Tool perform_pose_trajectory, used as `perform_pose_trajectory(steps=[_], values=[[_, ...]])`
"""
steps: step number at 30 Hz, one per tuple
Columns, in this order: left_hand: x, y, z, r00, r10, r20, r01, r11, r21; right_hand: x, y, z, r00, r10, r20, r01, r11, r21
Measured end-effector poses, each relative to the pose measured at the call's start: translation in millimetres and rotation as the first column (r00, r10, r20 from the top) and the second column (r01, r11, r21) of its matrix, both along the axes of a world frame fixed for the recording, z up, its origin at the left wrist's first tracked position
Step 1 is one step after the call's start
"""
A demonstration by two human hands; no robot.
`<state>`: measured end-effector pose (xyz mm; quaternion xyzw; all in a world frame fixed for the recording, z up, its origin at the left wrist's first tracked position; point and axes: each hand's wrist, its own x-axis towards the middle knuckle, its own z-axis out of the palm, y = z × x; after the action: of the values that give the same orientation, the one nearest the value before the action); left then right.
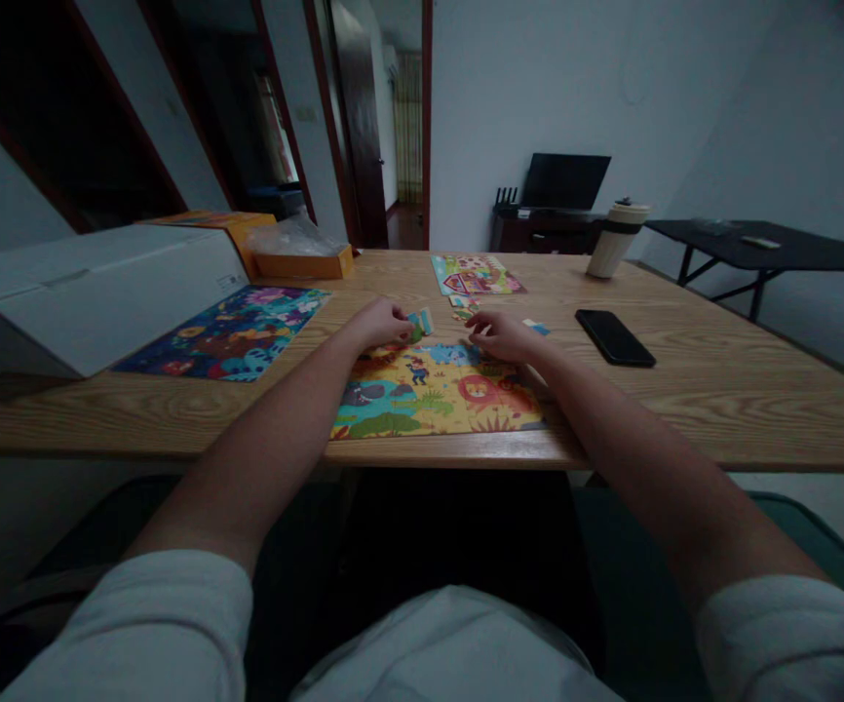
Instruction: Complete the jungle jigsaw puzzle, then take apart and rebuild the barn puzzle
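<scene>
A partly assembled jigsaw puzzle [429, 395] with a lion, a hippo and a crocodile on yellow lies near the table's front edge. At its far left corner, my left hand [384, 324] has its fingers pinched on a small blue-green puzzle piece [415, 328]. Another loose piece [427, 320] is right beside that one. My right hand [499, 335] is over the far right part of the puzzle, fingers bent and slightly apart, with nothing visible between them. Just beyond its fingertips lie loose puzzle pieces [463, 303]. A blue and white piece [537, 327] rests to its right.
A dark blue picture sheet [228, 336] lies at left beside a white box [115, 292]. Behind are an orange box [305, 264] with clear plastic and a pink-green picture sheet [477, 274]. A black phone [615, 338] and a cream cup [616, 241] stand at right.
</scene>
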<state>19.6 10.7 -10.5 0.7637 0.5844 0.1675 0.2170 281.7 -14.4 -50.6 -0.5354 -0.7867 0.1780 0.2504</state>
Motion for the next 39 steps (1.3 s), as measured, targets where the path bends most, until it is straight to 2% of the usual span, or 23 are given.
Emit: perform_pose_trajectory(steps=[4,10,13,18,26,31,36,39], values=[[3,-3,2.7,0.999,0.033,-0.035,-0.033,0.999,0.009,0,1,-1,1.0,0.002,-0.005,-0.002,1.0,-0.01],[3,-4,2.7,0.987,-0.147,-0.062,0.143,0.987,-0.073,-1,-3,2,1.0,-0.008,0.019,0.008,0.999,-0.032],[3,-4,2.4,0.979,-0.151,-0.137,0.155,0.988,0.017,-1,-4,4,1.0,-0.014,0.026,0.015,0.999,-0.043],[2,-5,0.5,0.952,-0.254,-0.17,0.276,0.954,0.117,-2,-6,6,0.999,-0.017,0.036,0.018,0.999,-0.046],[-4,3,-5.5,0.931,-0.283,-0.23,0.296,0.955,0.021,1,-3,7,0.999,-0.024,0.03,0.024,0.999,-0.024],[-5,3,-1.0,0.905,-0.304,-0.299,0.316,0.949,-0.009,26,8,13,0.986,-0.164,-0.035,0.166,0.983,0.073],[-9,4,-0.1,0.907,-0.282,-0.312,0.3,0.954,0.009,52,13,17,0.941,-0.331,-0.072,0.335,0.941,0.052],[-11,5,-0.5,0.908,-0.27,-0.321,0.286,0.958,0.001,59,15,16,0.921,-0.385,-0.065,0.389,0.92,0.058]])
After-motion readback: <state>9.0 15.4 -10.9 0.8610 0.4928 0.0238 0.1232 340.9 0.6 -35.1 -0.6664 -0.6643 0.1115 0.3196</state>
